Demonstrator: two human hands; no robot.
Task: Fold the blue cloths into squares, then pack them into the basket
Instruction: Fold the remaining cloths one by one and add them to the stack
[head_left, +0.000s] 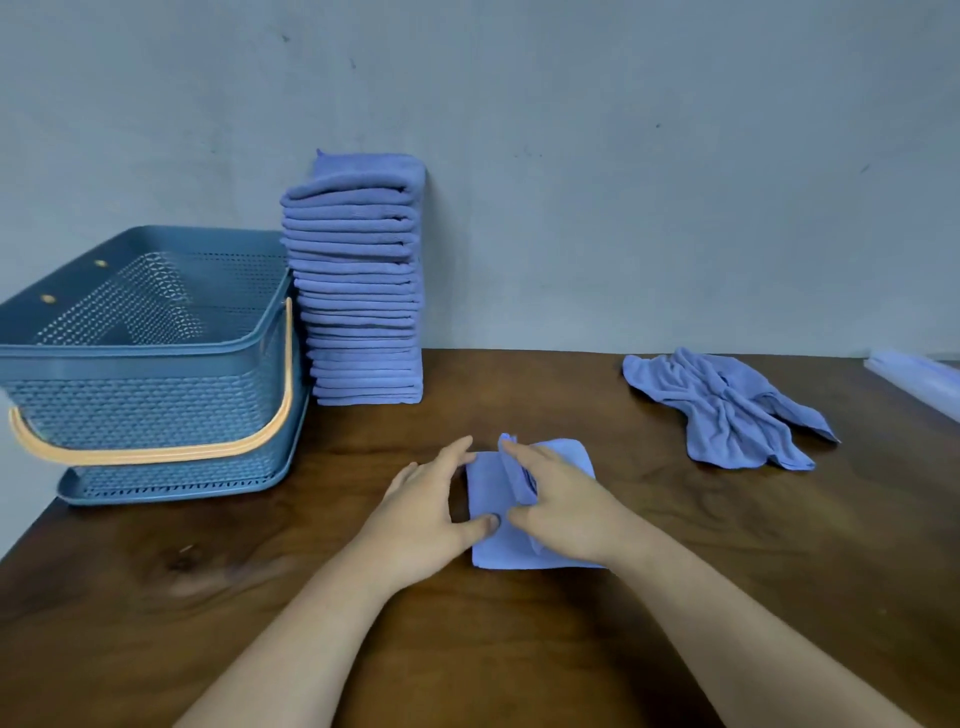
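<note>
A partly folded blue cloth (488, 499) lies on the brown table (623, 597) in front of me. My left hand (431, 514) rests at its left edge, fingers spread and thumb pressing the cloth down. My right hand (558, 501) covers the right half and pinches a raised fold between forefinger and thumb. A tall stack of folded blue cloths (358, 291) stands against the wall. The blue basket (145, 358) with an orange handle sits at the far left with nothing visible inside. One crumpled blue cloth (727, 410) lies at the far right.
A grey wall runs right behind the table. A pale, flat object (919, 379) shows at the right edge of view. The table's left edge passes just under the basket.
</note>
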